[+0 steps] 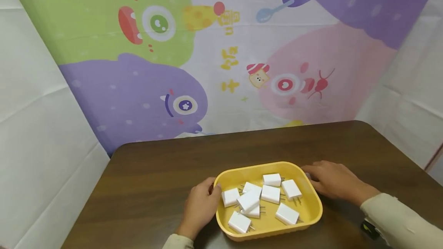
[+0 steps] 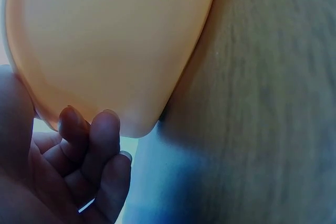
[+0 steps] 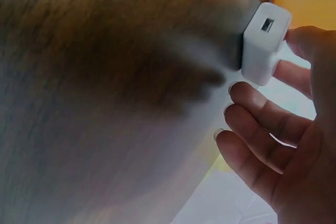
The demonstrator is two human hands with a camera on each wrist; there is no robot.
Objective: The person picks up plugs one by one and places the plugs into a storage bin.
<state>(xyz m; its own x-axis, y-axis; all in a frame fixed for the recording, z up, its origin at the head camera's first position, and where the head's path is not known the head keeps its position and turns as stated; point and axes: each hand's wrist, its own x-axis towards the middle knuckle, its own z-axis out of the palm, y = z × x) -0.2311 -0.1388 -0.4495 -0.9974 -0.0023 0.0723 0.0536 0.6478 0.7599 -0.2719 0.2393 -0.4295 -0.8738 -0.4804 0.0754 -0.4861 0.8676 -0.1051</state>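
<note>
A yellow plastic tray [image 1: 266, 231] holds several white USB charger plugs [image 1: 287, 214], with their metal prongs showing. At its left end my left hand [image 1: 202, 205] grips the wall, thumb over the rim and fingers curled against the outside; the left wrist view shows those fingertips [image 2: 107, 121] on the tray wall. My right hand [image 1: 332, 180] is low beside the tray's right end. In the right wrist view it pinches another white charger plug [image 3: 265, 43] between thumb and index finger, the other fingers loosely bent. That plug is hidden in the head view.
A dark wooden table [image 1: 162, 172] with rounded far corners lies under the tray. Behind it hangs a cartoon-printed cloth [image 1: 228, 107], and white cloth [image 1: 41, 126] closes off the sides. A small dark object [image 1: 370, 229] shows under the right sleeve.
</note>
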